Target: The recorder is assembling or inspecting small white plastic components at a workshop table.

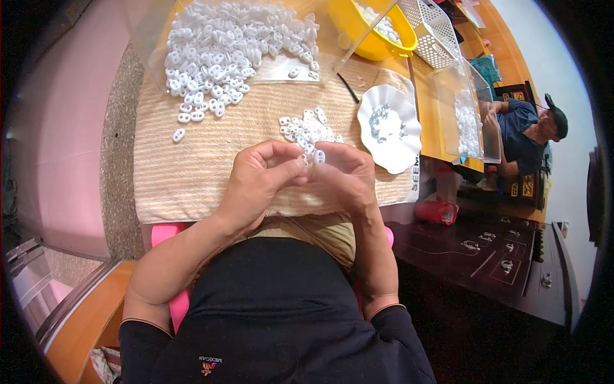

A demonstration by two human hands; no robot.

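Observation:
Both of my hands meet over a striped towel, fingertips nearly touching. My left hand is closed in a pinch on a small white piece, mostly covered by the fingers. Between the thumb and fingers of my right hand is a white oval plastic piece with two holes. Just beyond the fingertips lies a small pile of similar white pieces. To its right, a white scalloped dish holds many tiny greyish parts, too small to name.
A large heap of white two-holed pieces spreads over the towel at the far left. Far right stand a yellow basin, a white perforated basket and a clear bin. A black stick lies near the dish. Another person sits at right.

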